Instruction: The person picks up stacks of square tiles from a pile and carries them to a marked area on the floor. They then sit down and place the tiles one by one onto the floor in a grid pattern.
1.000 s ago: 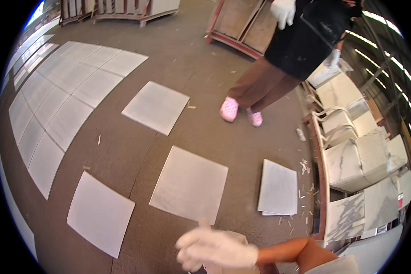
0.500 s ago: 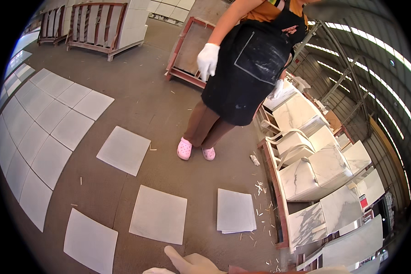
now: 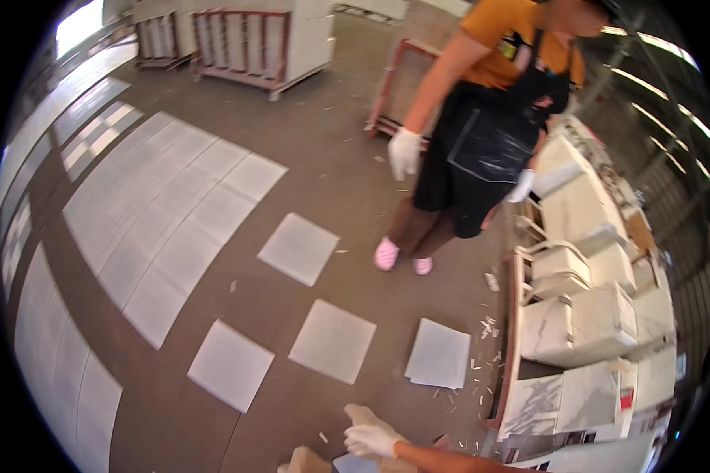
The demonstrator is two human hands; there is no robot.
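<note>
In a white glove, my right hand [image 3: 371, 435] is low in the view, its forearm coming in from the right. At least one finger stretches out toward the upper left, and I see nothing held in it. Partly beneath it, at the lower edge, shows a pale flat sheet like a tile [image 3: 355, 463]. My left hand [image 3: 306, 460], also gloved, is cut off by the lower edge, its fingers unclear. Beyond my hands lie a pale square tile [image 3: 333, 340], another tile [image 3: 231, 366] to its left, and a small stack of tiles [image 3: 439, 355] to its right.
A person [image 3: 473, 142] in a black apron and white gloves stands ahead. A further tile [image 3: 299, 248] lies left of them. Rows of tiles [image 3: 173, 213] cover the left floor. Marbled slabs [image 3: 599, 315] stand on a red-framed rack at right; scraps [image 3: 481, 363] litter the floor beside it.
The view has swung left, so the scene sits further right and more floor tiles show at left. More of my right glove and forearm is in view. The standing person keeps the same place.
</note>
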